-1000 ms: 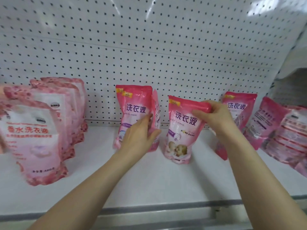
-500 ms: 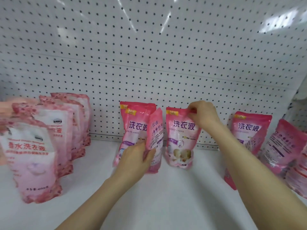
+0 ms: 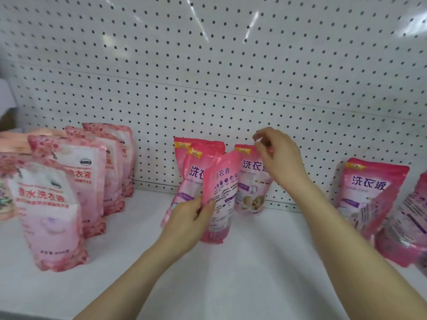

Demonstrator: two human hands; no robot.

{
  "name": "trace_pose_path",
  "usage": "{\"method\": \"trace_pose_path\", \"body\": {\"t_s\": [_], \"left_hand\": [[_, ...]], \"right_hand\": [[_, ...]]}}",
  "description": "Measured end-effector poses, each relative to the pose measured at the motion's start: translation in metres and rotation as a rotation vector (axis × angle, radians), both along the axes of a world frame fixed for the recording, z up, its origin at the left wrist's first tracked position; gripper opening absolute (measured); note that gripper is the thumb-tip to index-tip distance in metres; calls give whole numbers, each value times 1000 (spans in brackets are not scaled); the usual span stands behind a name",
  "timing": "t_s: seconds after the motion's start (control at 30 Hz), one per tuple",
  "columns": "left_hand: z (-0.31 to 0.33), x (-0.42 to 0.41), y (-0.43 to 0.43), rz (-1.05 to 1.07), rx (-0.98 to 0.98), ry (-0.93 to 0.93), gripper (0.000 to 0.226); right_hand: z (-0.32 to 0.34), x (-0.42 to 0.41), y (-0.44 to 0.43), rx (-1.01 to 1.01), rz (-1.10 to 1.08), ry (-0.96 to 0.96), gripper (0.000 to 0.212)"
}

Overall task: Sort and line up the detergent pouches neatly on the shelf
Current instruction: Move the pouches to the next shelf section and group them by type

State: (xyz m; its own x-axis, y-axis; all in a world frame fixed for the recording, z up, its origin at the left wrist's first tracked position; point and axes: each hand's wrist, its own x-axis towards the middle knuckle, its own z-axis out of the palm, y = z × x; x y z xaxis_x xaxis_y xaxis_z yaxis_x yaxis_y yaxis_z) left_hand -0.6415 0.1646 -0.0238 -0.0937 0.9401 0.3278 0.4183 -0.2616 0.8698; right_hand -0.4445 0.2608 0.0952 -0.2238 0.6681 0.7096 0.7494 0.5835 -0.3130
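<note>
Left hand (image 3: 187,218) grips the edge of a glossy pink plastic detergent pouch (image 3: 223,195); my right hand (image 3: 280,159) curls loosely atop the neighbouring upright pouch (image 3: 250,190), grip unclear.

White pegboard back panel (image 3: 231,77), dark holes, glare streaks across top.
</note>
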Motion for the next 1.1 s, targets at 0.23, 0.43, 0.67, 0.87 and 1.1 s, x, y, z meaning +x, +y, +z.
{"method": "trace_pose_path", "body": {"t_s": [0.23,0.43,0.67,0.87,1.1], "left_hand": [[8,30,-13,-169,247,639,43],[16,6,16,204,290,513,61],[-1,15,39,107,-12,615,39],[7,-3,20,-47,-154,857,34],[24,-55,-13,-147,-311,857,39]], "right_hand": [[-3,-20,-63,-693,96,27,71],[19,26,-50,-640,-183,-257,15],[8,51,-51,-506,-228,-191,9],[25,53,-42,-308,-196,-165,28],[12,30,-6,-277,-83,-179,14]]}}
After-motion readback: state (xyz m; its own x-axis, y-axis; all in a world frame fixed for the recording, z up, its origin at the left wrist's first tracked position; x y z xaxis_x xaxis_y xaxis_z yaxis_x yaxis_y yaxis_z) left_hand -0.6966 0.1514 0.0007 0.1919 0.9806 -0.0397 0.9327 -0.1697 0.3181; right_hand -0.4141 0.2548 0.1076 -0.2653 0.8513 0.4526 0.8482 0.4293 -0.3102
